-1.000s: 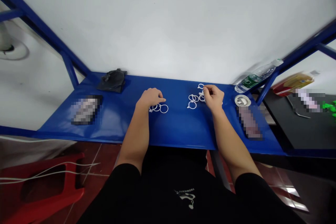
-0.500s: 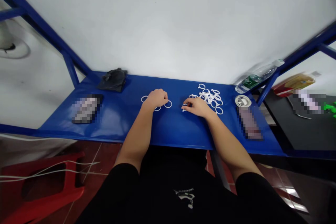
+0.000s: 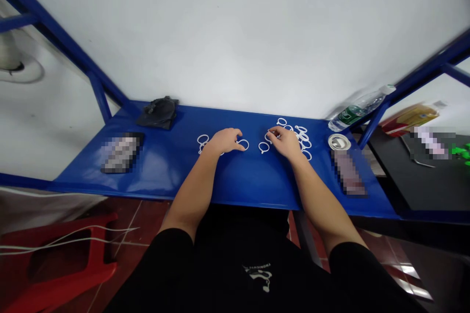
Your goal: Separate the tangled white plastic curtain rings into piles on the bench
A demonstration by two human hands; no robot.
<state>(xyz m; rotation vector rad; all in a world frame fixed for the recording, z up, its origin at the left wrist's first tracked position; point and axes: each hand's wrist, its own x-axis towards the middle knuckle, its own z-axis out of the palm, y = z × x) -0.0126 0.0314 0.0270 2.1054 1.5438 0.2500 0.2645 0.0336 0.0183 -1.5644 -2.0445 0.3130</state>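
Observation:
My left hand (image 3: 225, 141) is over the left part of the blue tabletop, thumb and index finger apart. A white curtain ring (image 3: 243, 145) lies at those fingertips. Partly covered by this hand, a few more white rings (image 3: 203, 139) lie to its left. My right hand (image 3: 285, 141) has its thumb and fingertips closed on the edge of another white curtain ring (image 3: 268, 139), at the left side of a loose pile of rings (image 3: 304, 138). The hand hides part of that pile. Between the hands a single ring (image 3: 264, 147) with a small eyelet lies flat.
A black plastic bag (image 3: 159, 112) and a blurred dark object (image 3: 123, 152) are on the left. To the right stand a leaning water bottle (image 3: 362, 107), a tape roll (image 3: 339, 142) and a blurred flat object (image 3: 348, 172). Blue frame bars (image 3: 99, 95) rise at both ends.
My left hand has opened its thumb and index finger and shifted slightly right. My right hand has moved right and up, uncovering a ring between the hands.

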